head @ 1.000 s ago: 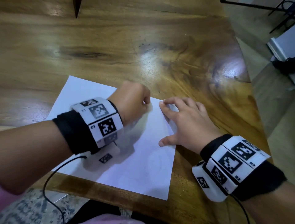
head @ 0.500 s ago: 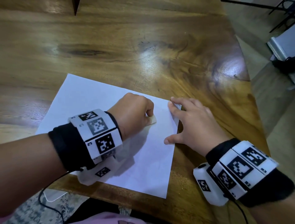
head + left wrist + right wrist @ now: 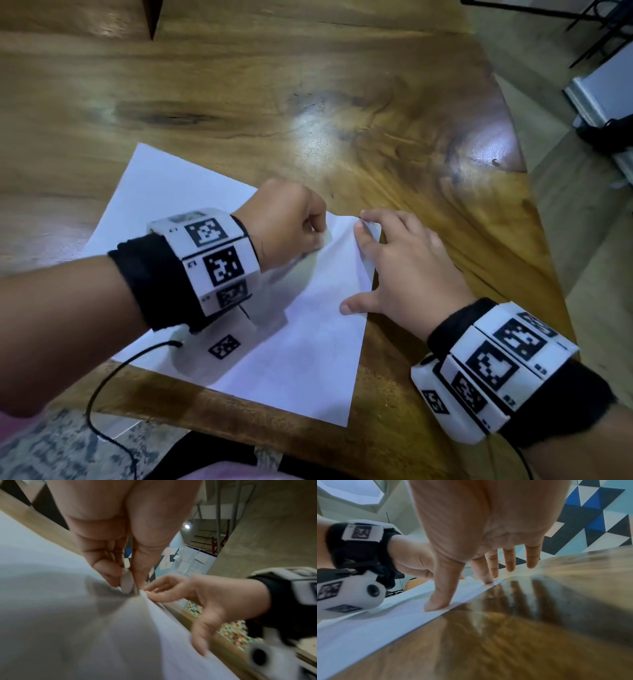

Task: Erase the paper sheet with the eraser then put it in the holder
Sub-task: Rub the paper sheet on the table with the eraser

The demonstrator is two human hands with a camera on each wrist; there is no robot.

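A white paper sheet [image 3: 308,342] lies at the near edge of the wooden table [image 3: 308,102]. My left hand [image 3: 291,222] is curled over its far right part and pinches a small white eraser [image 3: 127,583] whose tip touches the sheet [image 3: 51,601]. My right hand [image 3: 400,267] rests flat with spread fingers on the sheet's right edge, thumb [image 3: 436,601] and index fingertip pressing the paper [image 3: 368,626], the other fingers over the bare wood. No holder shows in any view.
The table's right edge [image 3: 534,212] slants down to a tiled floor, with a white object [image 3: 603,89] and dark frame legs beyond. A black cable [image 3: 102,387] hangs from my left wrist over the table's near edge.
My left hand with the eraser slid toward me half a second ago and has now moved back away across the sheet. The right hand stays pressing the paper's right edge.
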